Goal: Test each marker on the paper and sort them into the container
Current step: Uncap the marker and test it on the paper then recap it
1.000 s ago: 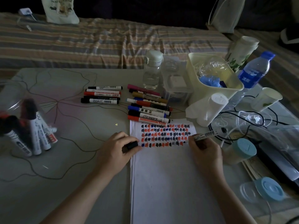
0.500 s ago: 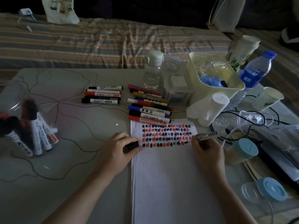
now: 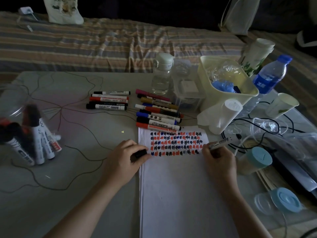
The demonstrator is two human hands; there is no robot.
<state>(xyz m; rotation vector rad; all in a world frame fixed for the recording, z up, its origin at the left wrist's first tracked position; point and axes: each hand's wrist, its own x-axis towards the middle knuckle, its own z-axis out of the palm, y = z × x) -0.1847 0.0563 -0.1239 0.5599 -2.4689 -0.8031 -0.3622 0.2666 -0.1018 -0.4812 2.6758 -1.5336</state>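
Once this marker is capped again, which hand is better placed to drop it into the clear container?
Probably the left hand: the clear container stands on its side of the table. The right hand grips the marker at the paper's far edge.

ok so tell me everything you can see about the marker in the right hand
The marker is a slim white-barrelled pen with a barcode label near its rear end. The right hand pinches it near the front, barrel slanting up and away to the right. Its dark tip meets the paper at the right end of the lowest row of marks. It is uncapped; the left hand grips a black cap, likely its own, at the sheet's left edge.
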